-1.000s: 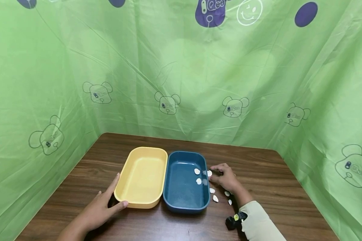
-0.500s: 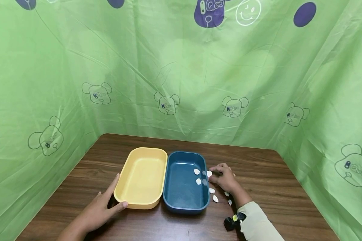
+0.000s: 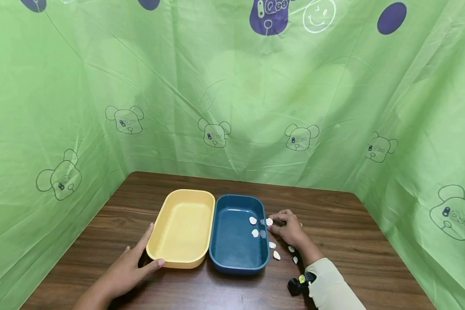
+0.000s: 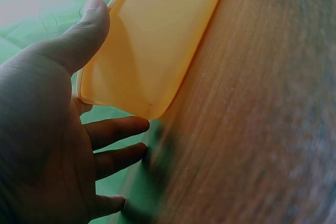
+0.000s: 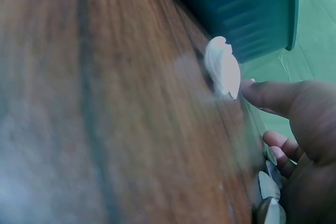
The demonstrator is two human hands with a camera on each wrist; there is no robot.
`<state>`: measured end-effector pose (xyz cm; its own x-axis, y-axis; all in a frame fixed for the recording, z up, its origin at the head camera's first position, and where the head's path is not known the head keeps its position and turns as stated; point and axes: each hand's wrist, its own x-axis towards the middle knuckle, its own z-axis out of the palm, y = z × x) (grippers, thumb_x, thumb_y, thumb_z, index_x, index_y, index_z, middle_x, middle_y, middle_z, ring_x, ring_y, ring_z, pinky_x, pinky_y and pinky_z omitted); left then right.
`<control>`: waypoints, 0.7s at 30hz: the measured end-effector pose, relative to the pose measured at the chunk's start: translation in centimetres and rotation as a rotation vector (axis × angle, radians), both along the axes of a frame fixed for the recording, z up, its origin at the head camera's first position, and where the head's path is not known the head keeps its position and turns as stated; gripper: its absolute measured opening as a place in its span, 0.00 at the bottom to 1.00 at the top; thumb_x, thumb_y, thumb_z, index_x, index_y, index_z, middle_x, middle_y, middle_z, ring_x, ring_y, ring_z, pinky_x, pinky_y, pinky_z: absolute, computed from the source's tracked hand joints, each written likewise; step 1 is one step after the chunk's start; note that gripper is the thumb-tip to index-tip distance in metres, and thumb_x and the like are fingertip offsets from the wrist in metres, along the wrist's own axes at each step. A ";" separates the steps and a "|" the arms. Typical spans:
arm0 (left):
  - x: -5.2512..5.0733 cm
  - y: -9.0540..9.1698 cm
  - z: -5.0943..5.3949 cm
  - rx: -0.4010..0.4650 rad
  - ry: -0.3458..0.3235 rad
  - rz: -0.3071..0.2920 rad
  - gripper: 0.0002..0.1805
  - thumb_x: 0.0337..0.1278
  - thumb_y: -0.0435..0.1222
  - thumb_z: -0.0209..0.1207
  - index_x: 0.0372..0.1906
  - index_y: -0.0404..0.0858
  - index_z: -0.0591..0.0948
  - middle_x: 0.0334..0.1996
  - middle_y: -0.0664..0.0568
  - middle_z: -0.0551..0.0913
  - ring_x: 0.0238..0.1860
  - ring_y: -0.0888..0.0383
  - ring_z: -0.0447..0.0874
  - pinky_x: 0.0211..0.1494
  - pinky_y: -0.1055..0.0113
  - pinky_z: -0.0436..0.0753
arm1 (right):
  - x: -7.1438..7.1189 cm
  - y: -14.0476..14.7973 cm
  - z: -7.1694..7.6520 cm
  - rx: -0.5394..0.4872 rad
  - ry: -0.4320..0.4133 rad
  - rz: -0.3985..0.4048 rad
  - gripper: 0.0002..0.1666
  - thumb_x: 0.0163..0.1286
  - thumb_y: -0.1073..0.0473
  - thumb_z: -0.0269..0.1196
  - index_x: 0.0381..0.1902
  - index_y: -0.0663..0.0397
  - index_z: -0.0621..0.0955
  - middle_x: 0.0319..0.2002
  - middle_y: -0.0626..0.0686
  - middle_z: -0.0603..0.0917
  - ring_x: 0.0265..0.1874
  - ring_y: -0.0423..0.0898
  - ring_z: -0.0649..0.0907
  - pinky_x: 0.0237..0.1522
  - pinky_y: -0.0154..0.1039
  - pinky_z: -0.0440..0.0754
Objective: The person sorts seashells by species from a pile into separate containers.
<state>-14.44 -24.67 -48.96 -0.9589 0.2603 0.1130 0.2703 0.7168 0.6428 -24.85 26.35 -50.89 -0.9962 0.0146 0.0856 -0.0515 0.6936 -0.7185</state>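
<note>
A yellow tray stands beside a blue tray. My left hand touches the yellow tray's near left corner, thumb on the near side and forefinger along the left side. In the left wrist view its other fingers are spread off the tray. Outside the blue tray's right wall, my right hand pinches a white shell between thumb and forefinger. Two white shells lie in the blue tray. A ridged shell lies on the table near the thumb in the right wrist view.
More shells lie on the brown wooden table, right of the blue tray; one loose shell is near its front corner. Several shells sit under the right palm. A green printed curtain surrounds the table. The right wrist wears a black camera.
The shell at my right fingertips has shifted very slightly away from me. Both hands and the trays otherwise keep their places.
</note>
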 end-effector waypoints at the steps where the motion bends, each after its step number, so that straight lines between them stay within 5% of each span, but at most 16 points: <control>1: 0.0 0.0 0.0 0.001 -0.001 0.000 0.60 0.70 0.57 0.69 0.92 0.55 0.41 0.81 0.31 0.69 0.69 0.20 0.79 0.75 0.14 0.56 | 0.0 0.0 0.0 -0.009 0.000 0.002 0.18 0.66 0.57 0.80 0.53 0.50 0.93 0.58 0.57 0.82 0.63 0.60 0.82 0.68 0.63 0.77; 7: 0.0 0.0 0.0 0.004 -0.001 0.000 0.60 0.70 0.57 0.69 0.92 0.55 0.41 0.81 0.31 0.69 0.69 0.20 0.79 0.75 0.13 0.55 | -0.1 0.0 -0.1 -0.047 -0.008 -0.002 0.17 0.67 0.57 0.80 0.53 0.50 0.93 0.57 0.57 0.83 0.62 0.60 0.83 0.68 0.64 0.81; 14: 0.0 0.0 0.0 -0.004 0.006 0.001 0.60 0.70 0.57 0.69 0.92 0.55 0.42 0.80 0.31 0.71 0.68 0.21 0.80 0.75 0.14 0.56 | -0.1 0.1 0.1 -0.132 -0.003 -0.009 0.16 0.67 0.61 0.79 0.53 0.56 0.92 0.57 0.60 0.84 0.60 0.57 0.82 0.63 0.47 0.81; 21: 0.0 0.0 0.0 -0.006 0.006 0.001 0.60 0.70 0.57 0.69 0.92 0.55 0.42 0.79 0.31 0.72 0.68 0.21 0.81 0.75 0.14 0.56 | 0.2 0.0 0.7 -0.211 0.004 -0.025 0.18 0.69 0.64 0.77 0.55 0.64 0.90 0.53 0.64 0.81 0.53 0.55 0.78 0.38 0.29 0.80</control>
<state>-14.42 -24.67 -48.93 -0.9586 0.2599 0.1167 0.2730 0.7211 0.6368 -24.62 26.33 -50.23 -0.9950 0.0571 0.0819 -0.0395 0.5288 -0.8479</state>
